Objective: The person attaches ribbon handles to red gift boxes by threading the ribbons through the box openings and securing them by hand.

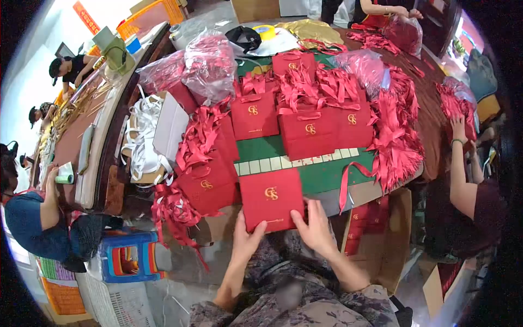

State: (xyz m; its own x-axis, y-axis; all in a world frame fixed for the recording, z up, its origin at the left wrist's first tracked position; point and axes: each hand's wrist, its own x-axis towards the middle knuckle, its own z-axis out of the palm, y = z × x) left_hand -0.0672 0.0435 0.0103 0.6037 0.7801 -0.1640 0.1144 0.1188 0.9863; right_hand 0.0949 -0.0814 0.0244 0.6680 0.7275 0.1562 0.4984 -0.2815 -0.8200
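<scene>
Between my two hands, at the table's front edge, is a red gift bag (272,199) with a gold logo facing up. My left hand (246,237) grips its lower left corner, thumb on the front. On the lower right side, my right hand (316,226) holds it the same way, thumb on top. No ribbon shows on this bag. Beyond it stand red bags with ribbon handles (310,131), in a group. More red bags (207,182) lie at the left under loose ribbons. A thick bundle of red ribbons (397,136) hangs at the right.
A cardboard box of white ribbons (144,141) sits at left. Plastic-wrapped red bundles (210,62) and yellow tape (265,32) lie at the back. Below right, an open carton (400,223) holds red bags. Co-workers sit left and right; a person's hand (457,128) touches red ribbons at right.
</scene>
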